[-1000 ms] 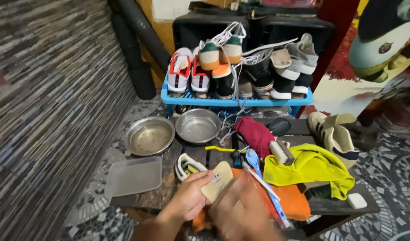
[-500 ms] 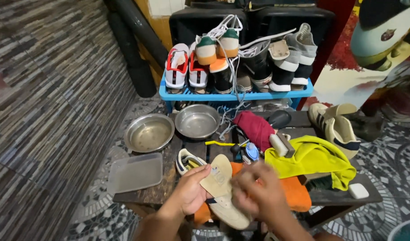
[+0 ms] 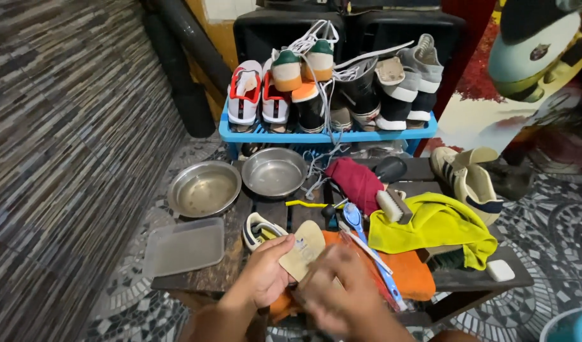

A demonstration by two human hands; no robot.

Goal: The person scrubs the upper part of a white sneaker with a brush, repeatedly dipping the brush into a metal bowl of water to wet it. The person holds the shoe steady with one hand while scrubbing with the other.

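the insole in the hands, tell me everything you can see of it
The insole is a flat, beige, foam-like piece with a rounded end and a faint printed mark near that end. It lies tilted, the rounded end pointing up and away over the orange cloth on the wooden table. The left hand grips its left edge, thumb on top. The blurred right hand covers its lower half, so the other end is hidden. A white shoe sits just to its left.
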